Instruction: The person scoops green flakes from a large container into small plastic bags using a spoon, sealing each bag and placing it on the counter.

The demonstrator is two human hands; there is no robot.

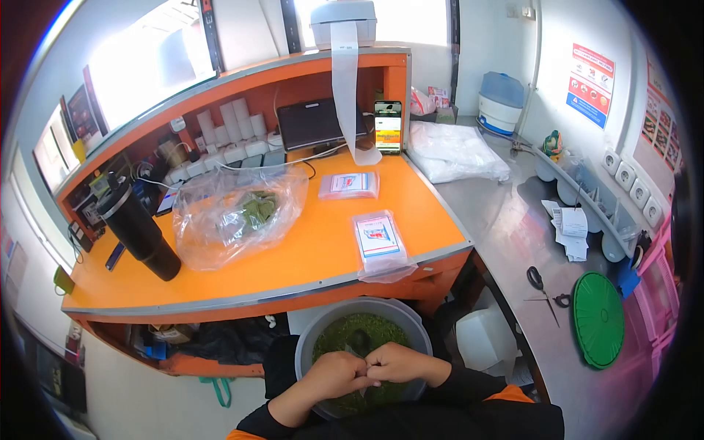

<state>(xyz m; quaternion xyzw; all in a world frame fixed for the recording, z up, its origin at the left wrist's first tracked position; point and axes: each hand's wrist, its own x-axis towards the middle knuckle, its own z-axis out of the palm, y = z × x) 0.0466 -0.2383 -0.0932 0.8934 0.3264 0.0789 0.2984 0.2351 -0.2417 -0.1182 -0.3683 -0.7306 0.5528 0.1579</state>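
Note:
My left hand (339,375) and my right hand (400,364) meet over a round grey tub (419,334). Fingers of both are curled in and pinched together at the fingertips; what they hold is hidden by the hands, and I cannot tell what it is. Finely chopped green leaves (374,323) fill the tub beneath them. Just beyond my fingers a dark rounded object (358,339) rests among the leaves. On the orange table (293,253) ahead lie two stacks of flat printed plastic bags, the nearer stack (381,246) at the front edge.
A large clear plastic bag (286,194) with small green packets stands beside a black tumbler (139,227). Behind them are a phone (388,126) and a label printer (343,22). The steel counter at right holds scissors (544,290), a green lid (598,320) and paper slips (572,224).

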